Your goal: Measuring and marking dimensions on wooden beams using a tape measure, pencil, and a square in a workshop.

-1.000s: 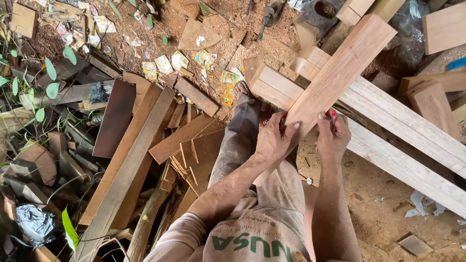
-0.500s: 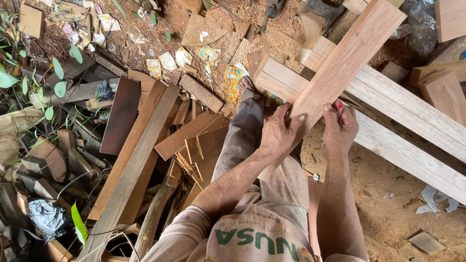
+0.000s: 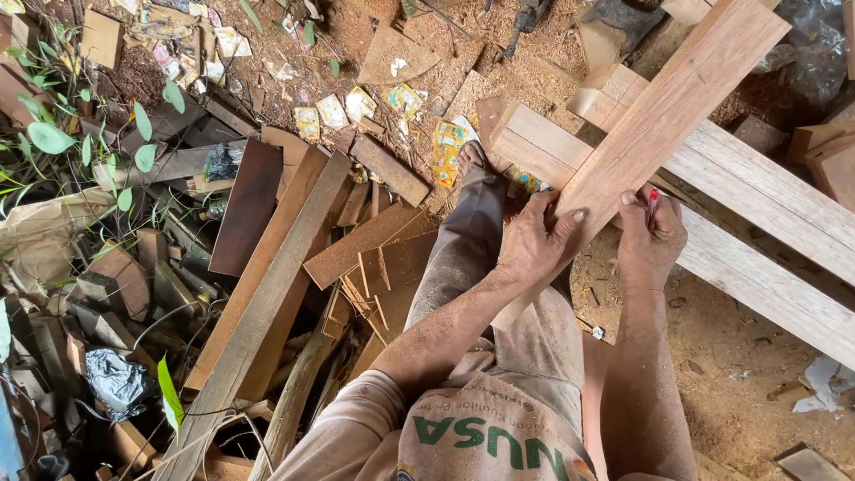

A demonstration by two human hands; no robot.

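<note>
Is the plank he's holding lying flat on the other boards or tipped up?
Tipped: the plank rises from both hands, crossing above the pale boards; contact cannot be told.

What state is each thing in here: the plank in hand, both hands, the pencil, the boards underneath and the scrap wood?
Light wooden plank: tilted diagonally, lying across the boards, near end held.
Left hand: grip closed around the plank's near end.
Right hand: closed on a red pencil, against the plank's edge.
Red pencil: pinched, tip hidden.
Pale boards: lying flat, side by side.
Scrap planks: piled loose on the ground.
</note>
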